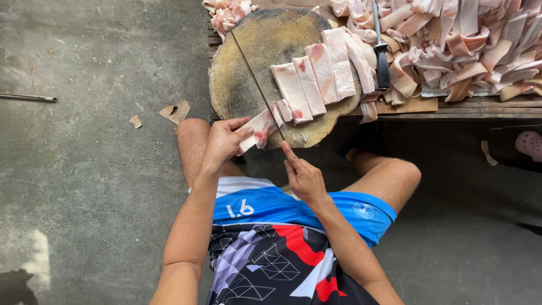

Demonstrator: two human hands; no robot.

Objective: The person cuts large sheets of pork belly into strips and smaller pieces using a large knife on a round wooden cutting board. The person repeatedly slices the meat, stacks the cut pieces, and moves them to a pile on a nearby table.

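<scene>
A round wooden chopping block (265, 39) carries several pale pink strips of fatty meat (316, 73) laid side by side. My left hand (224, 141) pinches one meat strip (257, 129) at the block's near edge. My right hand (305, 178) grips a long knife (257, 85), index finger stretched along its back. The blade shows edge-on as a thin line. It runs across the block and meets the held strip just right of my left fingers. The knife's handle is hidden inside my right hand.
A big heap of cut meat strips (463, 39) covers a low wooden platform (485, 107) at the top right, with a second black-handled knife (383, 62) lying on it. Cardboard scraps (176, 110) and a metal rod (28, 97) lie on the concrete floor. A pink sandal (529, 144) sits at the right.
</scene>
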